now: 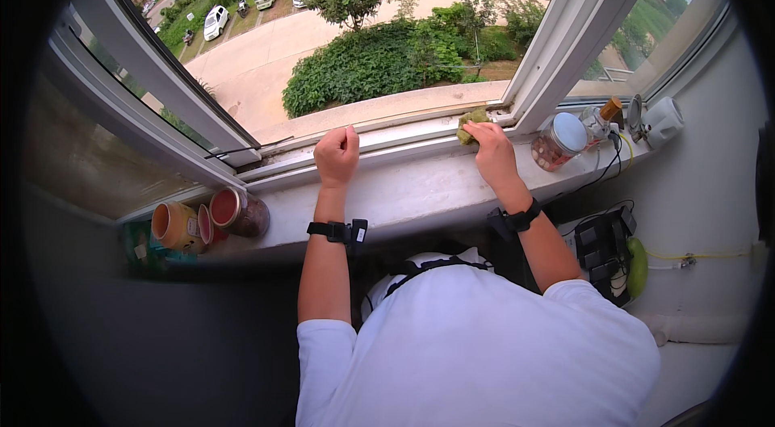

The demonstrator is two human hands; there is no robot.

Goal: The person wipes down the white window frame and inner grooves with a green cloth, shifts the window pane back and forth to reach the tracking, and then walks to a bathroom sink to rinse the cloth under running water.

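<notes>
In the head view my right hand grips a greenish-yellow cloth or sponge, pressed on the white window track near the right frame post. My left hand is closed in a fist at the track's inner edge, left of the cloth; nothing shows in it, though its palm side is hidden. Below the track runs the white windowsill. A thin dark rod or strip lies across the track's left end, where dirt shows in the groove. Each wrist wears a black strap with a small device.
Left on the sill stand an orange jar, a red container and a dark-filled jar. At right are a lidded glass jar, a bottle with an orange cap, cables and a white plastic container. The window stands open above outdoor ground.
</notes>
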